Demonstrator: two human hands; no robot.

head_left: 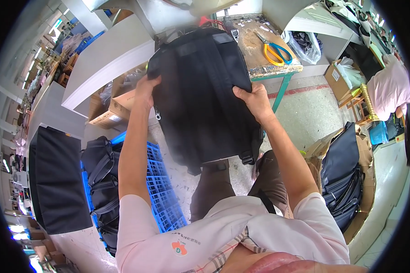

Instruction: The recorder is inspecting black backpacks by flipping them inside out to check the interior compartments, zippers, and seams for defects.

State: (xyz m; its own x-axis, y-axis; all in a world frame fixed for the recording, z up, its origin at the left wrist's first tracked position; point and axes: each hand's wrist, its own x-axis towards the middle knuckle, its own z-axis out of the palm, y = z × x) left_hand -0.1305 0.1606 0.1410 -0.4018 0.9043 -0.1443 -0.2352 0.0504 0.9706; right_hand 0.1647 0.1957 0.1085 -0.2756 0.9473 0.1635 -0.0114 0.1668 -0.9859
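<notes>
A large black backpack (pixel 193 98) hangs upright in front of me, its top end resting at the wooden work table's edge and its lower end above my thighs. Gripping its left side, my left hand (pixel 145 92) has the thumb on the fabric and the fingers partly behind. On the opposite side my right hand (pixel 256 101) clasps the edge the same way, thumb on top. A strap with a black buckle (pixel 247 158) dangles at the bag's lower right corner. A silvery zipper pull (pixel 158 116) shows below my left hand. The far side of the bag is hidden.
Yellow-and-blue-handled scissors (pixel 275 52) lie on the worn table (pixel 255 40). Left of me stands a blue plastic crate (pixel 161 186) beside several black bags (pixel 102 168). On the right a cardboard box (pixel 366 182) holds more black bags. Another person in pink (pixel 389 88) is at far right.
</notes>
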